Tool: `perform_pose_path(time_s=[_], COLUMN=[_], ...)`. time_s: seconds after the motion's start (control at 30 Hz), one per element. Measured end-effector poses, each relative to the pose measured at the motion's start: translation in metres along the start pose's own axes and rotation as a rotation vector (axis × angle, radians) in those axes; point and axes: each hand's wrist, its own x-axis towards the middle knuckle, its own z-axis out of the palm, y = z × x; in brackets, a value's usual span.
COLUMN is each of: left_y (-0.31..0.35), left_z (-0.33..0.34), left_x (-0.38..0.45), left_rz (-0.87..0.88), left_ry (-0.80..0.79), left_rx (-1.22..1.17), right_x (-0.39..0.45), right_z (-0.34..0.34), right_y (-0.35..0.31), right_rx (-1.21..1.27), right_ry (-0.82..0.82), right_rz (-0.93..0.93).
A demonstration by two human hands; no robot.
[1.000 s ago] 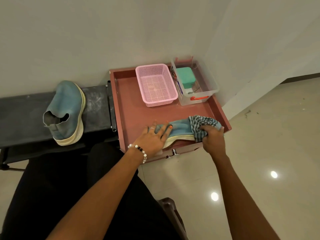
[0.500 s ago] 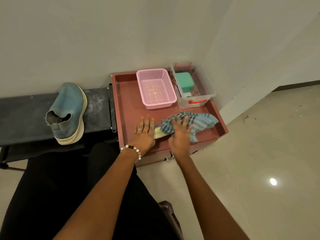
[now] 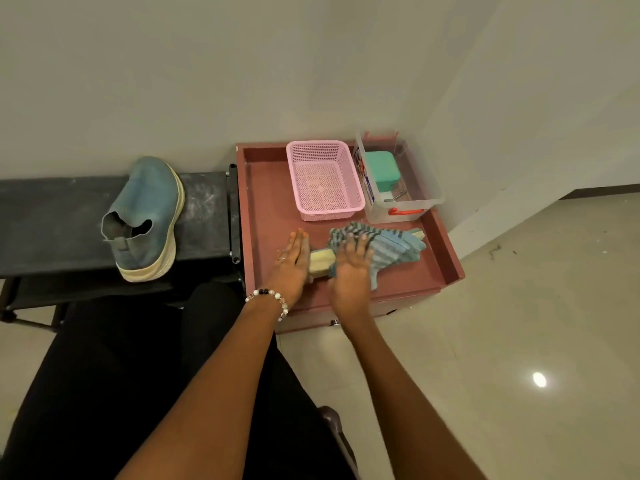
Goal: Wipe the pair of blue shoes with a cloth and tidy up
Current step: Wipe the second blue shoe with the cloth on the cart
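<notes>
Two bare forearms reach out over dark-trousered legs toward a reddish tray (image 3: 263, 216) set on the floor against a pale wall. At the tray's near edge, the left hand (image 3: 292, 263), a bead bracelet (image 3: 268, 299) at the wrist and a ring on one finger, lies with fingers straight and together, flat against the heel end of a blue shoe (image 3: 320, 263) lying on its side; only the shoe's cream sole shows between the hands. Just right of it the right hand (image 3: 349, 268), fingers spread and nearly straight, presses a striped blue cloth (image 3: 381, 245) down over the rest of that shoe, gripping nothing; the cloth drapes toward the tray's right wall, with the toe of the sole peeking out at its far end. Farther back in the tray stand a pink basket (image 3: 325, 180) and, touching its right side, a clear box (image 3: 401, 183) holding a green block (image 3: 382, 169) and showing a red handle at its front. Left of the tray, well apart from it, the second shoe (image 3: 147, 216) sits upright on a dark bench (image 3: 41, 223), toe pointing toward the wall.
</notes>
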Motion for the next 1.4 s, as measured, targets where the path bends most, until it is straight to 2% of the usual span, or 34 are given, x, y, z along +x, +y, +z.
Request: perform_pose_path(time_s=[0.07, 0.13, 0.17, 0.27, 0.3, 0.37, 0.43, 0.47, 0.53, 0.57, 0.6, 0.63, 0.7, 0.77, 0.83, 0.9, 0.97, 1.03, 1.07, 1.13, 1.2, 1.23, 1.3, 1.33, 1.4], left_y=[-0.003, -0.009, -0.010, -0.007, -0.007, -0.006, -0.005, -0.005, -0.008, -0.009, -0.012, -0.014, -0.013, -0.010, -0.009, -0.009, -0.008, -0.007, -0.006, -0.004, -0.003, -0.003, -0.003, -0.002, -0.001], left_z=[-0.002, -0.003, -0.001, -0.002, -0.002, -0.003, -0.003, -0.002, -0.002, -0.002, -0.002, -0.001, 0.000, -0.001, -0.003, -0.005, -0.004, -0.003, -0.003, -0.003, -0.003, -0.003, -0.003, -0.004, -0.005], left_x=[-0.001, -0.002, -0.001, -0.001, 0.001, 0.003, 0.002, 0.002, 0.002, 0.002, 0.003, 0.003, 0.003, 0.005, 0.008, 0.008, 0.005, 0.005, 0.005, 0.004, 0.000, -0.002, -0.004, -0.004, -0.005], left_rz=[-0.005, -0.015, -0.012, 0.002, 0.005, 0.004, 0.002, 0.004, 0.005, 0.000, -0.005, -0.005, -0.002, -0.005, -0.008, -0.008, -0.006, -0.009, -0.008, -0.003, -0.008, -0.010, -0.005, -0.007, -0.042], left_ry=[0.001, -0.015, -0.016, -0.014, -0.025, -0.035, -0.019, -0.006, 0.012, 0.015, 0.020, 0.018, 0.014, 0.008, -0.008, -0.031, -0.023, 0.000, 0.004, 0.027, 0.063, 0.077, 0.123, 0.156, 0.201], left_rx=[-0.035, -0.070, -0.073, -0.084, -0.098, -0.122, -0.110, -0.096, -0.063, -0.060, -0.066, -0.070, -0.046, -0.036, -0.052, -0.075, -0.058, -0.020, 0.003, 0.049, 0.072, 0.089, 0.086, 0.063, -0.032], right_x=[-0.005, -0.012, -0.014, 0.000, 0.005, 0.009, 0.002, -0.003, -0.011, -0.015, -0.018, -0.018, -0.010, 0.005, 0.006, -0.001, -0.002, 0.001, 0.004, 0.008, 0.009, 0.010, 0.013, 0.014, 0.015], right_z=[0.002, 0.004, 0.005, -0.005, -0.014, -0.024, -0.018, -0.011, -0.001, 0.000, 0.000, -0.001, -0.005, -0.015, -0.024, -0.027, -0.034, -0.056, -0.065, -0.088, -0.108, -0.114, -0.121, -0.123, -0.108], right_y=[-0.032, -0.036, -0.025, 0.041, 0.059, 0.071, 0.045, 0.023, -0.021, -0.035, -0.039, -0.036, -0.001, 0.038, 0.052, 0.039, 0.021, 0.013, 0.016, 0.023, 0.028, 0.031, 0.030, 0.024, 0.007], right_rx=[0.188, 0.332, 0.316, -0.091, -0.214, -0.329, -0.279, -0.164, 0.127, 0.245, 0.322, 0.295, 0.076, -0.149, -0.210, -0.120, 0.204, 0.531, 0.694, 1.002, 1.168, 1.158, 0.947, 0.785, 0.443], right_ry=[-0.104, -0.154, -0.149, -0.055, -0.097, -0.122, -0.074, -0.042, -0.101, -0.135, -0.133, -0.100, -0.022, -0.026, -0.074, -0.063, -0.090, -0.216, -0.230, -0.157, 0.079, 0.228, 0.462, 0.498, 0.424], right_rz=[0.027, -0.089, -0.182, -0.488, -0.505, -0.441, -0.298, -0.199, -0.016, -0.006, -0.066, -0.176, -0.416, -0.483, -0.410, -0.329, -0.125, 0.144, 0.288, 0.597, 0.767, 0.778, 0.691, 0.599, 0.335])
